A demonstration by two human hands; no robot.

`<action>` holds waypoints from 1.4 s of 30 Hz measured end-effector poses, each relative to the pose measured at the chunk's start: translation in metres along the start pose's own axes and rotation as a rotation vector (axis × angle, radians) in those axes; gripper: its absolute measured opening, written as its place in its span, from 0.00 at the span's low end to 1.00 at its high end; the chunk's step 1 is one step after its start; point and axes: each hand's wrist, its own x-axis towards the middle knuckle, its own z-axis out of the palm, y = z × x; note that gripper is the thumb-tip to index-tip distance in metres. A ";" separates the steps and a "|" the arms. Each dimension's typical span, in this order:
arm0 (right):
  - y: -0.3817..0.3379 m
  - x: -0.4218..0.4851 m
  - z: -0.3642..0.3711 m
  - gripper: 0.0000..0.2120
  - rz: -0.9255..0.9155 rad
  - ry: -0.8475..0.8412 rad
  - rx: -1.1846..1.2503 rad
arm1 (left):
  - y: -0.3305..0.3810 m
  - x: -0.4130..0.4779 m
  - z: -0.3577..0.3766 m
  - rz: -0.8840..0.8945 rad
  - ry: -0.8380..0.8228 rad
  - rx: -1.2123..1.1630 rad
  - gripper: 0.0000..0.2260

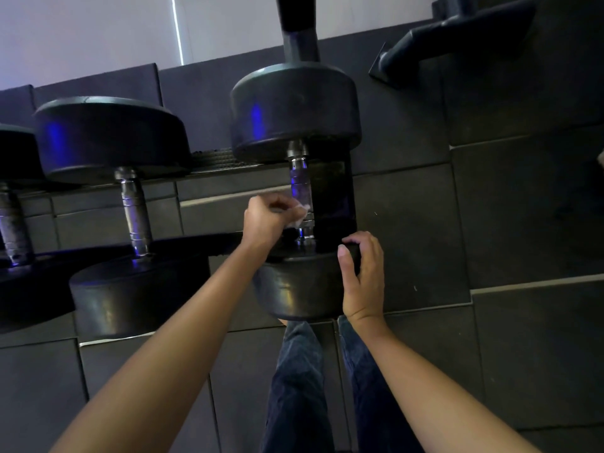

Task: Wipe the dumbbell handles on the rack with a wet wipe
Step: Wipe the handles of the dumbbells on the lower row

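Dark rubber floor tiles point(523, 207) and a pale wall point(81, 34) frame a low dumbbell rack point(215, 158) seen from above, with the person's jeans point(300, 387) below it. The left hand point(266, 217) has its fingers point(282, 204) curled tight round a crumpled white wet wipe point(301, 213) and presses it against the lower part of the steel handle point(301, 186) of the rightmost dumbbell, just above the collar by the near head point(294, 289). The right hand point(362, 282) grips that near head, thumb on its face and the other fingers hooked over its top edge, seemingly to steady it. The wipe touches only the left side of the bar, and the stretch toward the far head point(294, 106) is bare. To do this stroke well, wrap the wipe round the bar rather than dab one side, run it the full length between the collars, and twist so the knurled grooves come clean, while the right hand stops the weight rolling. The neighbouring handle point(134, 210) and another at the left edge point(11, 223) lie well apart from both hands; whether they are wiped I cannot tell.
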 end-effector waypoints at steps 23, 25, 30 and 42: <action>0.001 0.000 0.001 0.21 -0.016 0.011 -0.013 | 0.003 -0.008 -0.006 0.422 0.091 0.046 0.09; 0.002 0.001 0.001 0.22 -0.002 0.006 -0.018 | 0.006 0.006 -0.003 0.799 -0.006 0.394 0.08; 0.000 0.001 0.002 0.25 -0.023 0.023 0.003 | -0.015 0.038 -0.006 1.416 -0.267 1.114 0.16; 0.001 0.001 0.002 0.23 0.001 0.020 0.010 | 0.000 0.053 -0.018 1.457 -0.294 1.129 0.18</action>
